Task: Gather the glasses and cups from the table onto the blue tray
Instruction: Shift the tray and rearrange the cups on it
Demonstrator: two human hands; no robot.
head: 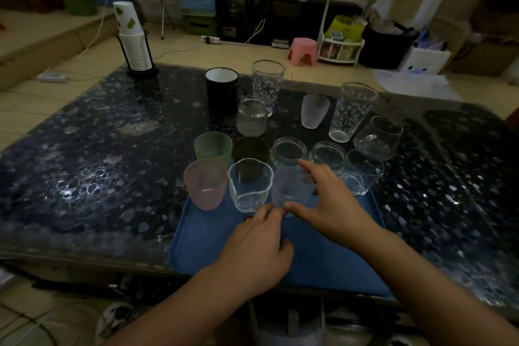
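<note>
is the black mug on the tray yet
No, the black mug stands on the table near its far edge, well beyond the blue tray.

The far rim of the blue tray (331, 267) is concealed behind the row of cups standing along it. On the tray, the lower near side of the pale frosted cup (290, 191) is covered by the left hand (258, 253) and the right hand (328, 205); whether either hand grips it cannot be determined. Behind the tray, the dark cup (250, 152) is partly masked by the clear wavy-rimmed glass (250, 185). Both forearms are cut off by the lower frame edge.
</note>
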